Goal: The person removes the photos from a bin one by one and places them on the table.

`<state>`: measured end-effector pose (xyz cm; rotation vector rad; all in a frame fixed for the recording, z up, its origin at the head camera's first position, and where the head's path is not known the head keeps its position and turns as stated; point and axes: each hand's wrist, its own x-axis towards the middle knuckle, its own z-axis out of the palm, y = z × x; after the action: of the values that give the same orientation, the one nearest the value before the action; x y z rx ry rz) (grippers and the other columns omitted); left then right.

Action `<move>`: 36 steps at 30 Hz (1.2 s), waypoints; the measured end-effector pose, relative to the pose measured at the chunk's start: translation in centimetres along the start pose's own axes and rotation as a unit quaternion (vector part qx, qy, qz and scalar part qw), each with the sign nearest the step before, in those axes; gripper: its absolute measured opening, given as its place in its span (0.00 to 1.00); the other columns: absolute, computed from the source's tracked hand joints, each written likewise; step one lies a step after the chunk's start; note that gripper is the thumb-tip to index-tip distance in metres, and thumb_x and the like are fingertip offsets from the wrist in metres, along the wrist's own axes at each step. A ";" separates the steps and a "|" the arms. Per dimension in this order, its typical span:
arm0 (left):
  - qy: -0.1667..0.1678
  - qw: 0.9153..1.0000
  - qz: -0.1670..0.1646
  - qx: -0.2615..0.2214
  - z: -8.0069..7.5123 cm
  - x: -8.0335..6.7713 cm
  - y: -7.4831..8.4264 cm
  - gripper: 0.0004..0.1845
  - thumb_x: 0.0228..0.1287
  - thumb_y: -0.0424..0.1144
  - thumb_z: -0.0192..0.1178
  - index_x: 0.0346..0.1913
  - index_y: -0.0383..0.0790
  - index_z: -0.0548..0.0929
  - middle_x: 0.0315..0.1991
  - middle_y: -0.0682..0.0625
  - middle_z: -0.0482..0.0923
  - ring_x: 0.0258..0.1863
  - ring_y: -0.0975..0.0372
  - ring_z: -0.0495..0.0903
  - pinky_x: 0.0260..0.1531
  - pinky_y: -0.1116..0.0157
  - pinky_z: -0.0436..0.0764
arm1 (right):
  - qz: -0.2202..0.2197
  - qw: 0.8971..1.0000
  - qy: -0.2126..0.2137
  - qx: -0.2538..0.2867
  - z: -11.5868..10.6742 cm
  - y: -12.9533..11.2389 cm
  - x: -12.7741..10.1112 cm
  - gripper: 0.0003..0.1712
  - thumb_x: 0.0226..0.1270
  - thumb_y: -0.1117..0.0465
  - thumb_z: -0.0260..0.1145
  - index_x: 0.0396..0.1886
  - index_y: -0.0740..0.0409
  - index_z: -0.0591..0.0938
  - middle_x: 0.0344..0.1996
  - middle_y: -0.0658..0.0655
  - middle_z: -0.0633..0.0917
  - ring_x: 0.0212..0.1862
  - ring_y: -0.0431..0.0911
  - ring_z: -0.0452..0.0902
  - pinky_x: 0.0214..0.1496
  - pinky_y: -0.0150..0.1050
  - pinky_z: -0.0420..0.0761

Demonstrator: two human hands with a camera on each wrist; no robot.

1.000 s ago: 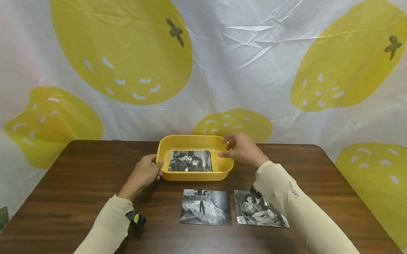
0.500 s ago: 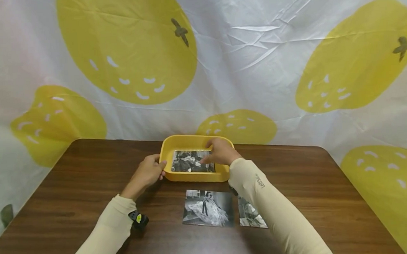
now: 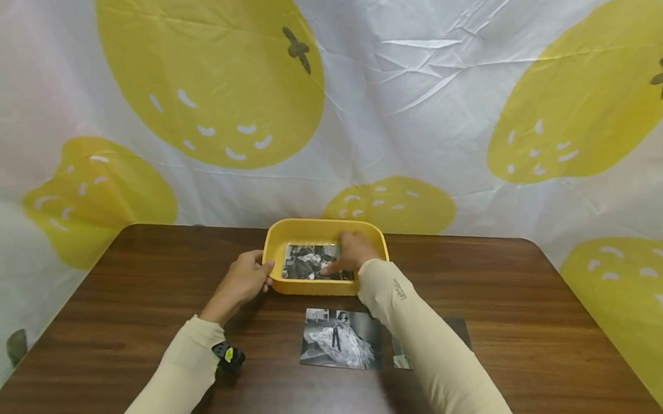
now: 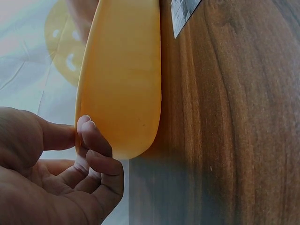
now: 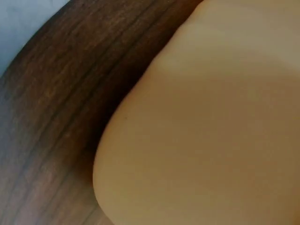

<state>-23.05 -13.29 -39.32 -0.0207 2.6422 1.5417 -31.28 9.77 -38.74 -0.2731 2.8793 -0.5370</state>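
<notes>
My left hand (image 3: 249, 277) pinches the left end of a yellow plastic tub (image 3: 313, 289). In the left wrist view, the thumb of the left hand (image 4: 61, 173) lies on the rim and the curled fingers on the outer wall of the tub (image 4: 124, 70). Inside the tub lies a black-and-white photo card (image 3: 306, 263). My right hand (image 3: 357, 250) reaches down into the tub over the card's right part, thumb and fingers spread apart; some of its fingertips are hidden. The right wrist view is filled mostly by the tub's outer wall (image 5: 197, 140).
On the brown wooden table (image 3: 161, 291), in front of the tub, lies a photo card of a figure in a wide gown (image 3: 338, 341). Another photo card (image 3: 402, 353) beside it is mostly covered by my right sleeve (image 3: 429, 346). A lemon-print cloth (image 3: 361, 136) hangs behind.
My right hand has moved left from the tub's right rim and down into it, over the photo card. The right forearm now covers more of the right-hand card. My left hand keeps its hold.
</notes>
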 end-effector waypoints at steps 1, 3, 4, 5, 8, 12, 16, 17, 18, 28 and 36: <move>0.000 1.000 0.001 0.000 0.0 0.0 0.0 0.24 0.79 0.35 0.50 0.70 0.23 0.66 0.26 0.45 0.79 0.21 0.63 0.76 0.23 0.67 0.73 | 0.001 1.000 0.000 -0.005 0.1 0.0 0.1 0.36 0.45 0.43 0.85 0.47 0.60 0.81 0.53 0.63 0.79 0.61 0.58 0.70 0.64 0.52 0.72; 0.000 1.000 0.004 -0.003 0.0 0.0 0.0 0.24 0.79 0.35 0.50 0.70 0.23 0.67 0.26 0.45 0.79 0.21 0.64 0.75 0.23 0.68 0.72 | -0.001 1.000 0.001 -0.015 0.1 0.0 0.1 0.35 0.45 0.43 0.85 0.43 0.60 0.81 0.52 0.63 0.79 0.62 0.59 0.69 0.66 0.52 0.70; 0.001 1.000 0.006 -0.004 0.0 0.0 0.0 0.24 0.79 0.35 0.50 0.69 0.23 0.67 0.26 0.46 0.79 0.21 0.64 0.75 0.22 0.68 0.72 | -0.003 1.000 0.002 -0.019 0.1 0.0 0.1 0.34 0.45 0.43 0.85 0.42 0.59 0.80 0.51 0.62 0.79 0.62 0.59 0.70 0.66 0.52 0.69; 0.001 1.000 0.007 -0.005 0.0 0.1 0.0 0.23 0.79 0.35 0.51 0.69 0.23 0.68 0.26 0.46 0.79 0.21 0.64 0.75 0.22 0.69 0.72 | -0.004 1.000 0.003 -0.021 0.1 0.0 0.1 0.34 0.44 0.43 0.86 0.42 0.60 0.81 0.50 0.62 0.79 0.61 0.59 0.70 0.66 0.52 0.69; 0.001 1.000 0.009 -0.009 0.0 0.2 -0.1 0.23 0.79 0.34 0.51 0.68 0.23 0.69 0.26 0.46 0.79 0.21 0.64 0.75 0.21 0.70 0.72 | -0.011 0.999 0.008 -0.030 0.0 0.0 -0.1 0.35 0.44 0.44 0.86 0.44 0.61 0.82 0.47 0.61 0.79 0.59 0.59 0.70 0.66 0.52 0.69; 0.001 1.000 0.008 -0.008 0.1 0.3 -0.1 0.23 0.79 0.34 0.51 0.68 0.23 0.69 0.26 0.45 0.79 0.21 0.64 0.75 0.22 0.70 0.72 | -0.015 0.999 0.021 -0.029 0.1 0.1 -0.1 0.38 0.43 0.45 0.87 0.50 0.60 0.82 0.46 0.60 0.80 0.58 0.58 0.72 0.64 0.51 0.70; 0.002 1.000 0.006 -0.009 0.1 0.2 -0.1 0.23 0.79 0.34 0.51 0.68 0.23 0.69 0.26 0.45 0.79 0.21 0.63 0.75 0.22 0.70 0.72 | -0.015 0.999 0.047 -0.021 0.6 0.4 0.4 0.41 0.39 0.47 0.88 0.53 0.59 0.84 0.44 0.59 0.83 0.54 0.57 0.76 0.59 0.51 0.75; 0.001 1.000 0.007 -0.011 0.1 0.2 -0.1 0.23 0.79 0.34 0.51 0.68 0.23 0.69 0.26 0.45 0.79 0.21 0.63 0.75 0.21 0.70 0.72 | -0.014 0.998 0.053 -0.018 0.6 0.5 0.5 0.42 0.38 0.47 0.89 0.54 0.59 0.84 0.44 0.59 0.84 0.53 0.57 0.77 0.58 0.51 0.76; 0.002 1.000 0.006 -0.012 0.1 0.2 -0.1 0.22 0.79 0.34 0.51 0.68 0.23 0.69 0.26 0.45 0.79 0.21 0.63 0.75 0.21 0.70 0.72 | -0.012 0.998 0.058 -0.017 0.7 0.5 0.5 0.42 0.37 0.48 0.89 0.54 0.59 0.84 0.44 0.59 0.84 0.53 0.57 0.77 0.57 0.51 0.76; 0.001 1.000 0.007 -0.019 0.1 0.2 -0.1 0.22 0.79 0.34 0.51 0.68 0.23 0.69 0.26 0.45 0.79 0.21 0.64 0.75 0.21 0.70 0.72 | 0.005 0.995 0.098 -0.003 0.8 0.4 0.3 0.41 0.35 0.50 0.90 0.51 0.57 0.82 0.50 0.62 0.82 0.54 0.60 0.77 0.55 0.56 0.78; -0.001 1.000 0.002 -0.021 0.1 0.1 -0.1 0.23 0.79 0.34 0.50 0.69 0.23 0.68 0.27 0.45 0.79 0.21 0.64 0.75 0.21 0.70 0.72 | 0.000 0.993 0.117 0.005 0.5 0.6 0.4 0.35 0.46 0.57 0.86 0.54 0.56 0.80 0.49 0.63 0.83 0.52 0.61 0.79 0.52 0.57 0.79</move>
<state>-23.14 -13.23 -39.47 -0.0172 2.6108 1.5967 -31.69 10.10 -39.47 -0.2209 3.1009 -0.6208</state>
